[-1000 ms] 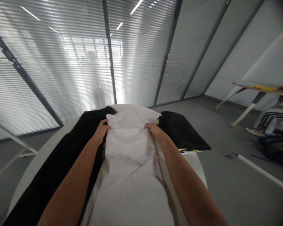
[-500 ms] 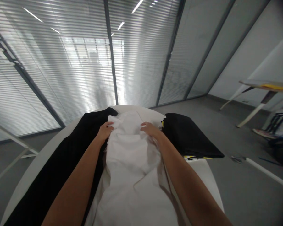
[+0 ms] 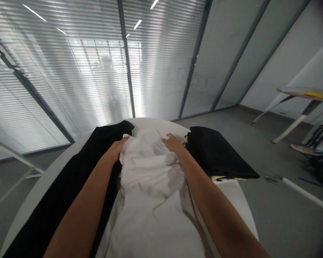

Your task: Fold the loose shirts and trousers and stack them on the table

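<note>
A white garment (image 3: pixel 150 186) lies lengthwise down the middle of a round white table (image 3: pixel 242 204), bunched into folds at its far end. My left hand (image 3: pixel 115 150) grips the left side of that bunched far end with closed fingers. My right hand (image 3: pixel 173 143) rests on the right side of the same end, its fingers curled into the cloth. A long black garment (image 3: pixel 70 186) lies spread out along the left of the white one, partly under my left arm.
A folded black garment (image 3: pixel 218 154) with a yellow edge beneath it sits at the table's right. Glass walls with blinds stand behind. On the grey floor to the right are a white pole (image 3: pixel 307 195), a table's legs (image 3: pixel 290 129) and a striped bag (image 3: pixel 320 139).
Both hands have moved a little farther up and inward along the white garment, and its far end has gathered into deeper folds. The view has shifted slightly.
</note>
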### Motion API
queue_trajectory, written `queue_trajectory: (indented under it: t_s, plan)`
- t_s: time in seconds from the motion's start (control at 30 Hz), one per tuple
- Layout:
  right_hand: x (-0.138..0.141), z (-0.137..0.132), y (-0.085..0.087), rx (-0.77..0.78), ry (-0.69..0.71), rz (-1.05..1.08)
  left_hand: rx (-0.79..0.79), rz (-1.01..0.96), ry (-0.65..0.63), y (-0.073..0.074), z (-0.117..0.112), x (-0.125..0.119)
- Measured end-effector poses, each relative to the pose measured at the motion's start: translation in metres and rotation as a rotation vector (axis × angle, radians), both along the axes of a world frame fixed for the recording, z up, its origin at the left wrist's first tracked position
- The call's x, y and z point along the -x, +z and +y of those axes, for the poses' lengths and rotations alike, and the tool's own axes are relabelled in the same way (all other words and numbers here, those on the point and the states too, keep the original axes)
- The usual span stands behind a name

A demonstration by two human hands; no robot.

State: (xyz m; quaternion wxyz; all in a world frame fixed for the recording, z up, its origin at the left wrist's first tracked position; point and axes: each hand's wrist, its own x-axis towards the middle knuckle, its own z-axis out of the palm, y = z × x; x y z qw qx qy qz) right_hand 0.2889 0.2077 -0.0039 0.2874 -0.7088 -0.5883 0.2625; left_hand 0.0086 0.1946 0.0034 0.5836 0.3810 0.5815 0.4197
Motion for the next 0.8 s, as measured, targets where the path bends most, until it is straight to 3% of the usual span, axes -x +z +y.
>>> queue_trajectory:
  t_s: [0.1,0.23,0.53,0.63,0.8]
  plan:
    - [0.012,0.003,-0.007,0.061,0.04,0.212,0.077,-0.036,-0.053,0.003,0.0,0.003]
    - [0.02,-0.001,-0.002,0.259,0.137,0.409,0.107,-0.058,-0.074,0.009,-0.002,0.005]
    - [0.021,-0.013,0.017,0.436,0.207,0.775,-0.349,-0.159,-0.221,0.056,-0.029,0.003]
    - [0.022,-0.013,0.016,0.373,0.21,0.833,-0.412,-0.152,-0.271,0.068,-0.037,0.001]
    - [0.018,-0.012,0.022,0.051,0.265,0.88,-0.489,-0.109,-0.214,0.079,-0.042,-0.004]
